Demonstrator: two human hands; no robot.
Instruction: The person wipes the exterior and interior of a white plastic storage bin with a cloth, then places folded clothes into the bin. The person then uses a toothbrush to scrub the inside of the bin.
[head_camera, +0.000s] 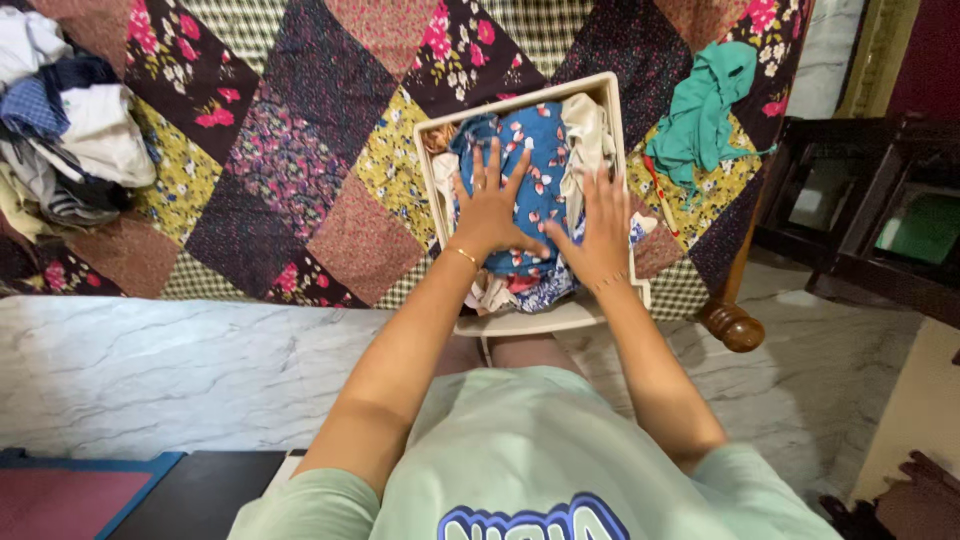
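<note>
Here, a patchwork quilt of floral and checked diamonds covers the bed; pale marble floor below it. Heap of white, blue and striped clothes at the quilt's left edge; teal garment crumpled at its right. Cream rectangular basket on the bed's near edge, packed with folded cloth. Blue floral garment uppermost inside. Left hand and right hand both flat, fingers spread, pressing on it, grasping nothing

bed, patchwork quilt — white basket | clothes pile | teal garment
</note>
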